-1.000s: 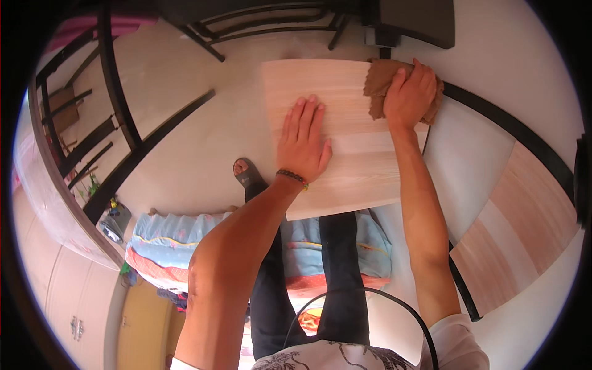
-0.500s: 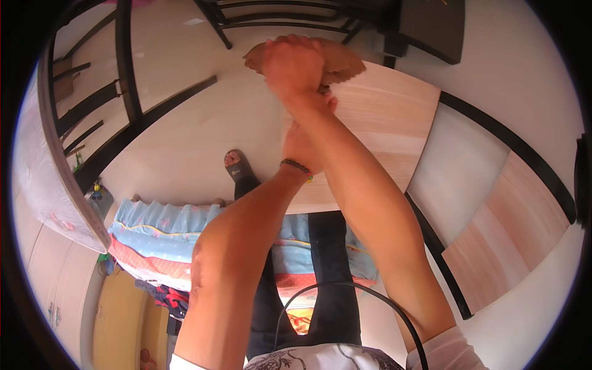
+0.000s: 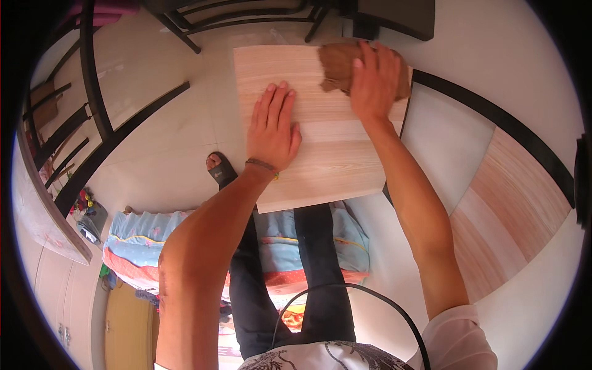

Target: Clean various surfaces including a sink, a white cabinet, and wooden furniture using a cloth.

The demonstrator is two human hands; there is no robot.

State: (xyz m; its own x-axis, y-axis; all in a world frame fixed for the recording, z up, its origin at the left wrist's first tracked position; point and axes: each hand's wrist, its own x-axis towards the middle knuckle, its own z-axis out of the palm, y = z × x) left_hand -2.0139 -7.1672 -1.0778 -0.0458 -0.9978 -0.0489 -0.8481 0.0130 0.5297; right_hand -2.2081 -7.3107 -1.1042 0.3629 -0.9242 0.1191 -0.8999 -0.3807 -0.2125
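Observation:
A light wood-grain tabletop (image 3: 327, 166) lies in front of me. My left hand (image 3: 272, 126) rests flat on its left half, fingers stretched out and holding nothing. At the far right corner, my right hand (image 3: 375, 86) presses on a crumpled brown cloth (image 3: 337, 65) and holds it against the surface. The cloth bunches out on both sides of the fingers; its underside and the part below my palm are hidden.
A black metal frame (image 3: 487, 114) with a lower wood-grain shelf (image 3: 512, 209) stands to the right. Dark chair or rack bars (image 3: 246, 24) lie beyond the table. Near me is a bed with a blue cover (image 3: 145, 228). A black cable (image 3: 370, 290) loops across the lower view.
My right hand has carried the brown cloth from the table's far left side to its far right corner. My left hand, earlier partly hidden behind my right arm, now shows flat on the left.

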